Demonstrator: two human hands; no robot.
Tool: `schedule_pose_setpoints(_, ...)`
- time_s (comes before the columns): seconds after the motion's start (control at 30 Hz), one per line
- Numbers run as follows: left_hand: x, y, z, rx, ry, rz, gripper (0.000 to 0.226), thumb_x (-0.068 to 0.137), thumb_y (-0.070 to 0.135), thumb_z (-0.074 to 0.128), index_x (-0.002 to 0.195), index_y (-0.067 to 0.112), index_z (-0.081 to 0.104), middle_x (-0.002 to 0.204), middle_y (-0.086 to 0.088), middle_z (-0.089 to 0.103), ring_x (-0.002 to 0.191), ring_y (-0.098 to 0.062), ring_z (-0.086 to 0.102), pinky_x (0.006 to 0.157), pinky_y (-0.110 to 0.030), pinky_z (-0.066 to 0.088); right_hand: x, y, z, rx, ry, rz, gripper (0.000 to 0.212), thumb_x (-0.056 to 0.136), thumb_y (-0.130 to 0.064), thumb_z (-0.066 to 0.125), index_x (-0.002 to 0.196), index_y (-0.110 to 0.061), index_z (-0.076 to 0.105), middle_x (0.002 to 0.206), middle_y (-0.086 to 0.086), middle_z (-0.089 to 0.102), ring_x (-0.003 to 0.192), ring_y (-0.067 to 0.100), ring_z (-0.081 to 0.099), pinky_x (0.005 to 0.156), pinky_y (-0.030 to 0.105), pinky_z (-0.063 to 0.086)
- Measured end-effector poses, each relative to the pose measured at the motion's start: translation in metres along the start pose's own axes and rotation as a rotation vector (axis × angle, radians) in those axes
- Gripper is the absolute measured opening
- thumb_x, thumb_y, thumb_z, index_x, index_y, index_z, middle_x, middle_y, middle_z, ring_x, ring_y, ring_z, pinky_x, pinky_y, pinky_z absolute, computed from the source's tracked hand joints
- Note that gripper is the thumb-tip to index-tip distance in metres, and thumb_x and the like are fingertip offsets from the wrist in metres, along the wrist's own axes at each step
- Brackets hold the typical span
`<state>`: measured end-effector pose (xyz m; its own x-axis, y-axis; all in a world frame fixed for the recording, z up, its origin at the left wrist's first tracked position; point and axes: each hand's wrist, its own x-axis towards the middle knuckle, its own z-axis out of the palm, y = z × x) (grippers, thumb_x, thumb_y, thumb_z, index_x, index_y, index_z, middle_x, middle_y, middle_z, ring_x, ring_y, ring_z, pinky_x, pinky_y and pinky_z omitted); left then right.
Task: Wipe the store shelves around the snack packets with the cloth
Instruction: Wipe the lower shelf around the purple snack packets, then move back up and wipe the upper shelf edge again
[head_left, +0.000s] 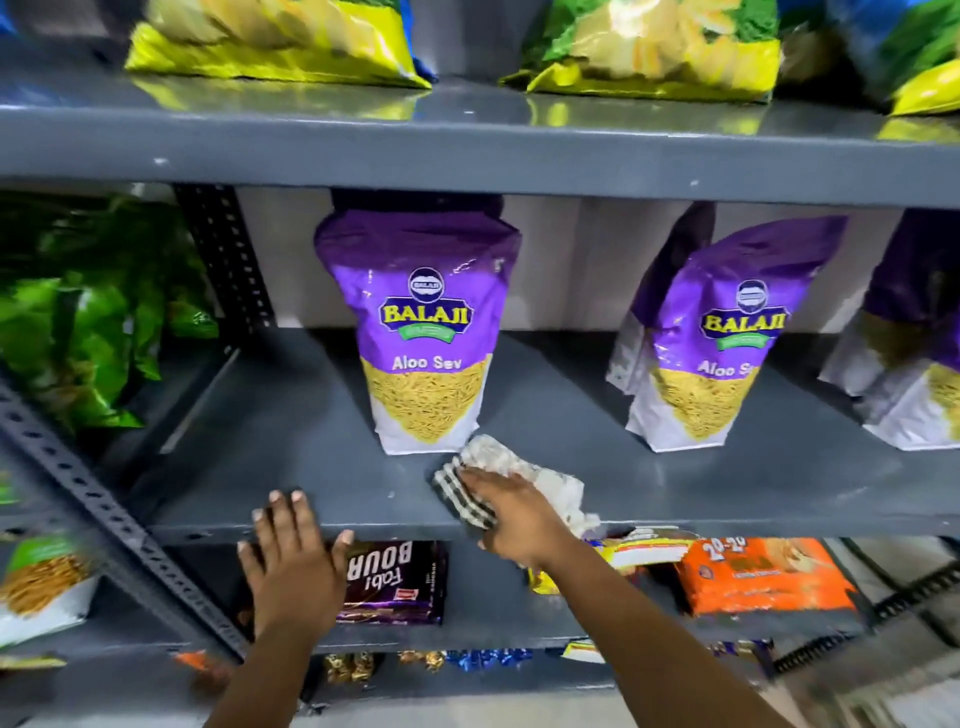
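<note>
You face a grey metal shelf (311, 415) that carries purple snack packets standing upright: one packet (423, 332) toward the middle, a second packet (711, 343) toward the right end. Below, near the lower shelf's front edge, lie a dark biscuit pack (395, 582) and an orange pack (763, 577). Your right hand (511, 512) presses flat with fingers curled on the cloth (511, 475) at the shelf's front edge, just beside the middle packet's lower right corner. Your left hand (293, 556) rests open, fingers spread, on the front edge.
</note>
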<state>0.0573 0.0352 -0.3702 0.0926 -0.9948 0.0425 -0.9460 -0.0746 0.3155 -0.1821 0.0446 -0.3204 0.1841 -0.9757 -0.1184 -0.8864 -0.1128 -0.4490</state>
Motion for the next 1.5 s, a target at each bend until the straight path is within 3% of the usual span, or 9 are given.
schedule_pose_setpoints(0.33, 0.0, -0.008, -0.004, -0.027, -0.019, 0.054, 0.073, 0.091, 0.05, 0.024, 0.13, 0.017, -0.028, 0.15, -0.009, -0.025, 0.141, -0.03, -0.018, 0.114, -0.05, -0.006, -0.012, -0.055, 0.024, 0.202, -0.016, -0.045, 0.065, 0.079, 0.008, 0.052, 0.134, -0.025, 0.045, 0.141, 0.003, 0.052, 0.128, 0.022, 0.049, 0.106, 0.033, 0.043)
schedule_pose_setpoints(0.53, -0.001, -0.005, -0.016, 0.149, 0.004, 0.087, 0.069, 0.092, 0.052, 0.013, 0.143, 0.012, -0.012, 0.156, -0.012, -0.008, 0.143, -0.03, -0.008, 0.115, -0.048, -0.005, -0.065, -0.052, 0.026, 0.536, -0.266, 0.22, 0.022, 0.088, 0.0, 0.051, 0.099, -0.02, 0.052, 0.101, 0.0, 0.06, 0.089, 0.011, 0.051, 0.061, 0.013, 0.037)
schedule_pose_setpoints(0.7, 0.0, 0.025, -0.042, 0.103, 0.12, 0.32, 0.077, 0.089, 0.055, 0.001, 0.135, 0.002, 0.032, 0.142, -0.019, 0.041, 0.135, -0.029, 0.021, 0.112, -0.035, -0.018, -0.093, -0.041, -0.032, 0.946, -0.104, 0.346, 0.023, 0.058, -0.002, 0.056, 0.076, -0.015, 0.063, 0.061, -0.007, 0.065, 0.06, 0.006, 0.059, 0.058, 0.017, 0.046)
schedule_pose_setpoints(0.9, 0.007, 0.124, -0.146, -0.044, 0.593, 0.514, 0.074, 0.092, 0.053, 0.007, 0.137, -0.004, 0.021, 0.144, -0.024, 0.03, 0.134, -0.033, 0.011, 0.113, -0.038, -0.008, -0.13, -0.063, -0.192, 1.393, -0.042, 0.006, 0.034, 0.057, 0.001, 0.061, 0.088, -0.008, 0.073, 0.079, 0.014, 0.077, 0.064, 0.024, 0.072, 0.058, 0.03, 0.061)
schedule_pose_setpoints(1.07, 0.013, 0.186, -0.237, -0.21, 0.884, 0.571, 0.071, 0.092, 0.052, 0.012, 0.14, 0.0, 0.009, 0.148, -0.025, 0.018, 0.137, -0.032, 0.006, 0.112, -0.037, -0.01, -0.148, -0.104, -0.306, 1.216, 0.288, -0.291, 0.028, 0.073, -0.001, 0.05, 0.095, -0.011, 0.063, 0.078, 0.002, 0.076, 0.067, 0.013, 0.071, 0.066, 0.023, 0.059)
schedule_pose_setpoints(1.23, 0.033, 0.206, -0.267, -0.272, 0.868, 0.507, 0.073, 0.087, 0.046, 0.024, 0.142, 0.001, 0.008, 0.153, -0.022, 0.011, 0.142, -0.034, 0.009, 0.114, -0.045, -0.002, -0.11, -0.133, -0.368, 0.66, 0.897, -0.351, 0.031, 0.087, 0.007, 0.046, 0.078, -0.02, 0.057, 0.072, -0.003, 0.067, 0.065, 0.004, 0.061, 0.065, 0.018, 0.052)
schedule_pose_setpoints(1.3, 0.033, 0.207, -0.267, -0.241, 0.88, 0.496, 0.072, 0.086, 0.046, 0.022, 0.143, 0.003, 0.009, 0.153, -0.02, 0.013, 0.142, -0.034, 0.01, 0.113, -0.045, -0.002, -0.085, -0.133, -0.369, 0.301, 0.87, -0.322, 0.025, 0.088, 0.003, 0.051, 0.103, -0.013, 0.062, 0.094, 0.003, 0.058, 0.079, 0.008, 0.053, 0.069, 0.009, 0.042)
schedule_pose_setpoints(1.37, 0.033, 0.206, -0.267, -0.229, 0.886, 0.499, 0.072, 0.086, 0.046, 0.022, 0.143, 0.004, 0.01, 0.154, -0.019, 0.013, 0.142, -0.033, 0.01, 0.113, -0.041, -0.005, -0.062, -0.125, -0.354, 0.03, 0.6, -0.265, 0.035, 0.092, -0.001, 0.049, 0.125, -0.01, 0.055, 0.109, 0.008, 0.058, 0.091, 0.01, 0.051, 0.063, 0.005, 0.036)
schedule_pose_setpoints(1.5, 0.035, 0.205, -0.266, -0.216, 0.896, 0.49, 0.071, 0.087, 0.046, 0.023, 0.143, 0.003, 0.011, 0.153, -0.019, 0.013, 0.141, -0.033, 0.012, 0.112, -0.04, -0.004, -0.041, -0.122, -0.328, -0.174, 0.253, -0.24, 0.038, 0.095, -0.003, 0.043, 0.131, -0.014, 0.05, 0.144, 0.006, 0.046, 0.13, 0.022, 0.042, 0.102, 0.025, 0.032)
